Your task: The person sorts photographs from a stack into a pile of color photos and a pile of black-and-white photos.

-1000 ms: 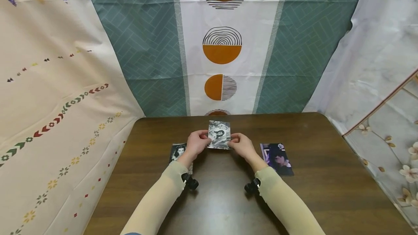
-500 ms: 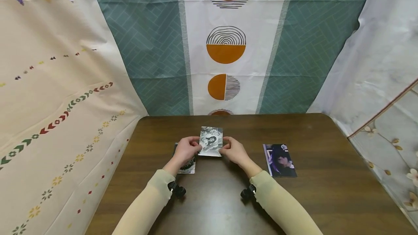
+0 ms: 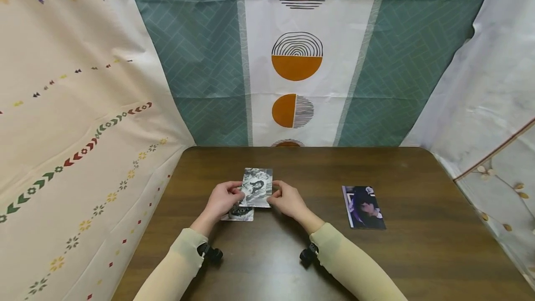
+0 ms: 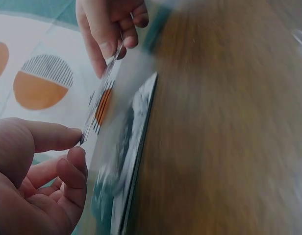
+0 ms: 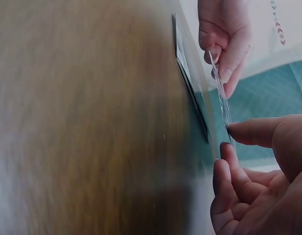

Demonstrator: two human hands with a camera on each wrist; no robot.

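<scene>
A black-and-white photo (image 3: 257, 187) is held up between both hands, above the table. My left hand (image 3: 223, 199) pinches its left edge between thumb and fingers, and my right hand (image 3: 288, 199) pinches the right edge. Both wrist views show the held photo (image 4: 99, 100) nearly edge-on. Beneath it and partly covered by it and the left hand lies a second black-and-white photo (image 3: 239, 215), flat on the table. In the right wrist view this lower photo (image 5: 190, 90) has a dark edge, apart from the held one.
A dark purple-toned photo (image 3: 364, 208) lies on the right part of the brown wooden table (image 3: 301, 166). Patterned cloth (image 3: 200, 59) hangs behind the table's far edge, with pale cloths at both sides.
Both hands have carried the held photo leftward and slightly nearer, until it overlaps the lower photo on the left. The view has turned a little left. The purple-toned photo stays on the table.
</scene>
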